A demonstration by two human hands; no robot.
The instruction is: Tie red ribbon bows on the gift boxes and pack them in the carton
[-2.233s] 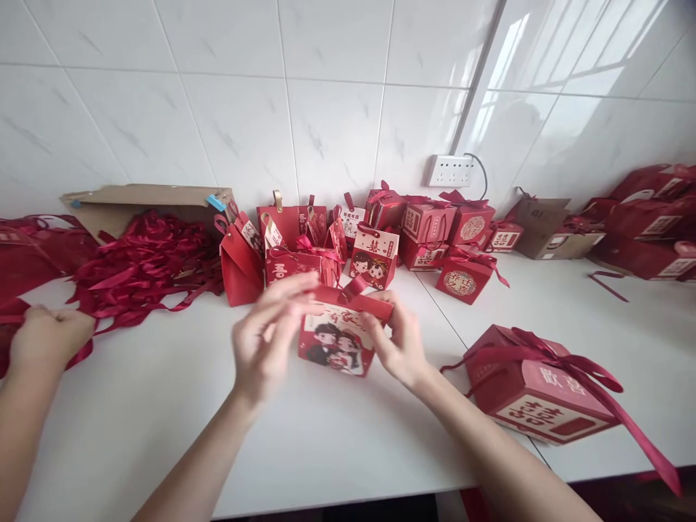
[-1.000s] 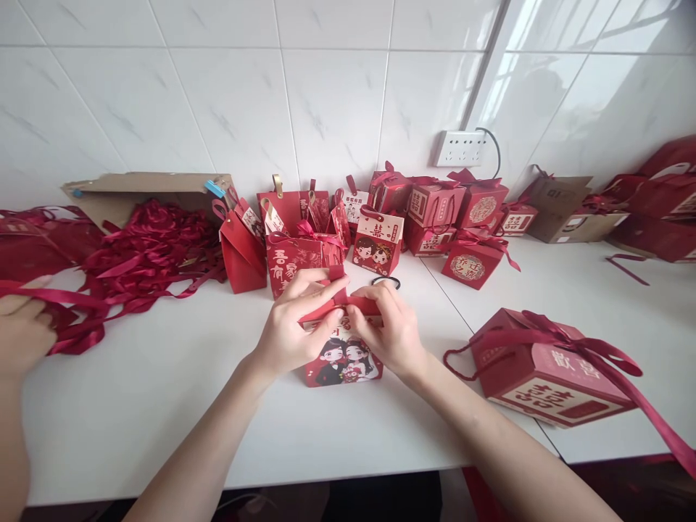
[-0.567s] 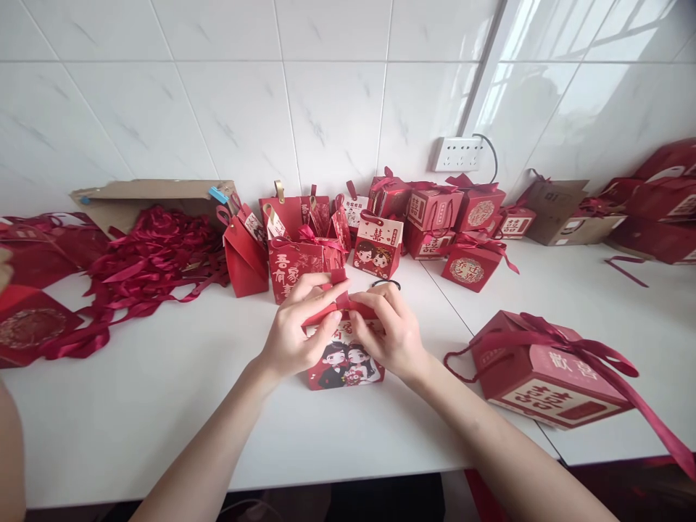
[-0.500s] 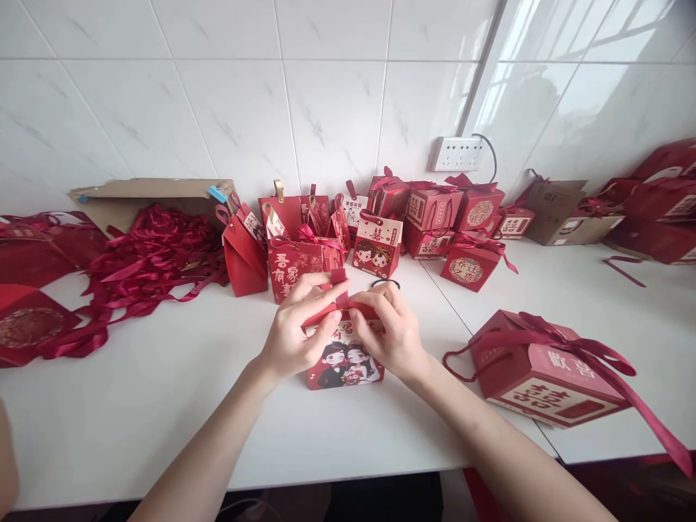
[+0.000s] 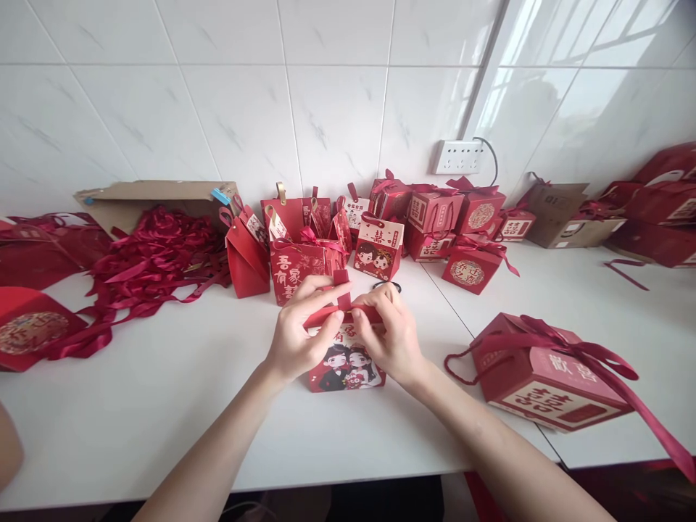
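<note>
The left hand [image 5: 301, 330] and right hand [image 5: 390, 333] pinch the top of a couple-printed red box [image 5: 348, 368] at a white table [image 5: 163, 406].

- Couple-print box [image 5: 348, 378]: the left hand [image 5: 298, 335] and right hand [image 5: 390, 335] cover its upper corners and some lettering.
- Behind it: a black ring [image 5: 395, 286], partly hidden by the right hand.
- Left of it: an emblem box [image 5: 32, 332] and another person's arm [image 5: 7, 448], both cut by the edge.
- Far right of it: stacked boxes [image 5: 660, 232], cut off.
</note>
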